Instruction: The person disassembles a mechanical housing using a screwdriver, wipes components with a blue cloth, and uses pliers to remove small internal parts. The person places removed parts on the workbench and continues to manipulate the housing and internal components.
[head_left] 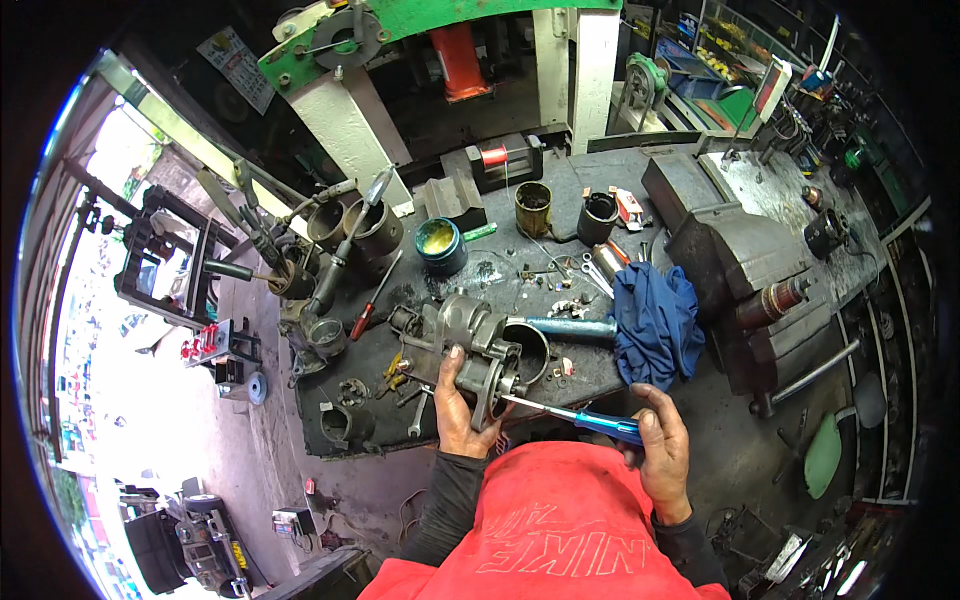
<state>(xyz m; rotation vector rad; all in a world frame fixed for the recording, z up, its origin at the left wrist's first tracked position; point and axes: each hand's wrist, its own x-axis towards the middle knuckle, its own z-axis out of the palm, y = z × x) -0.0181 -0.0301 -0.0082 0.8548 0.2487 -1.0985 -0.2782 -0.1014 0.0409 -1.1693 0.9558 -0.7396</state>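
My left hand is wrapped round the near end of a grey metal housing, a starter-like casting at the front edge of the workbench. In my right hand is a screwdriver with a blue handle, its fingers closed round the handle's end. The shaft points left, and its tip reaches the round opening at the housing's near end. Whether the tip touches anything inside cannot be made out. Just behind the housing stands an open metal cylinder, with a blue tube-shaped tool lying beyond it.
A blue rag lies right of the tube, before a large bench vise. A jar of yellow grease, tins and a red-handled screwdriver stand or lie farther back. A wrench is near the bench's left front edge.
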